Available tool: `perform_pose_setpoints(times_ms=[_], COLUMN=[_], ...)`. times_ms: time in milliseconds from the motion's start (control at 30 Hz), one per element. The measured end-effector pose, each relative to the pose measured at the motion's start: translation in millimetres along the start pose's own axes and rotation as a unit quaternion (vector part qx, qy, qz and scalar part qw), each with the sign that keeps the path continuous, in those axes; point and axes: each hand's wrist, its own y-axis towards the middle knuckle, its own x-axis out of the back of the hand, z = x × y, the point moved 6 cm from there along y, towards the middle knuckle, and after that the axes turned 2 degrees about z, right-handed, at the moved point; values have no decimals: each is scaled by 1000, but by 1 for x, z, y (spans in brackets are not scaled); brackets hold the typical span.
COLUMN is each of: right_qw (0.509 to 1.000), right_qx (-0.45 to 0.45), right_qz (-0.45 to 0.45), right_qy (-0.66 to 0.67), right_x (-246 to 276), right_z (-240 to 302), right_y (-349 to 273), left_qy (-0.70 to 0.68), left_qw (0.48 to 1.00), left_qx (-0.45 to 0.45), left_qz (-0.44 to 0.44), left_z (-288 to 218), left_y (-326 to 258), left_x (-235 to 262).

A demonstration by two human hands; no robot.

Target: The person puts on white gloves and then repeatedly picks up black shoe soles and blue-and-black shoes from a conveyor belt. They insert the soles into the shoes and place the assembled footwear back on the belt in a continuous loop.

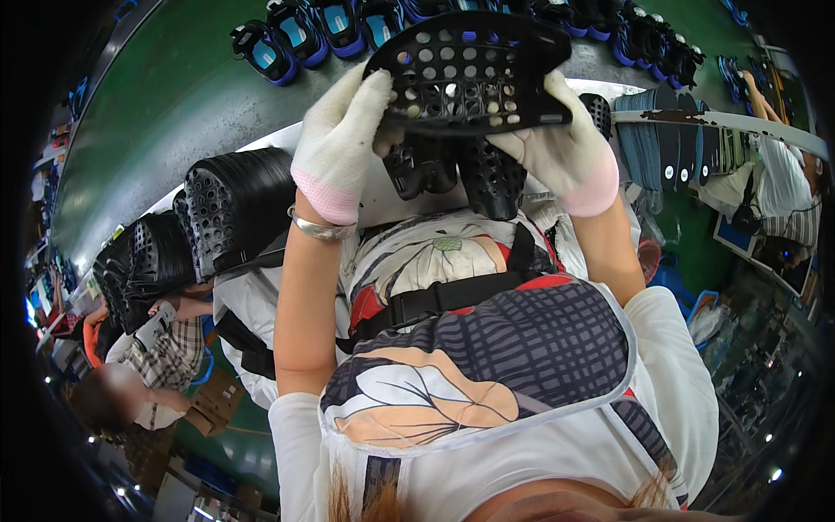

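Two hands, one thing: I've got the black perforated panel [474, 78] raised in front of me, above the moulded black parts [493, 178], between me and the row of shoes [339, 30]. Left hand [341, 139]: thumb over the panel's left edge, fingers bent, tips mostly hidden; pinching that edge. Right hand [565, 161]: thumb up against the right edge, fingers at the lower right corner; pinching there, how hard I can't tell. Doing this well, my call: even hold at both ends, no twisting, panel looks thin and probably flexes. Grip by the rim, holes left uncovered. Knitted gloves may catch on hole edges, so light touch.
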Motion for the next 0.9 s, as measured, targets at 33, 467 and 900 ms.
perform_pose_setpoints(times_ms=[33, 467, 900], right_qw=[998, 913, 896], right_qx=[27, -93, -111], right_qz=[-36, -143, -101], right_qy=[-50, -370, -418], right_x=[-10, -36, -30], right_z=[3, 12, -10], right_y=[-9, -53, -54], left_qy=[-21, -25, -141], left_qw=[998, 996, 989], left_qx=[-30, -29, -28], left_qz=[-45, -79, -12], left_z=[-7, -22, -19], left_y=[-3, -11, -6], left_x=[-3, 15, 7])
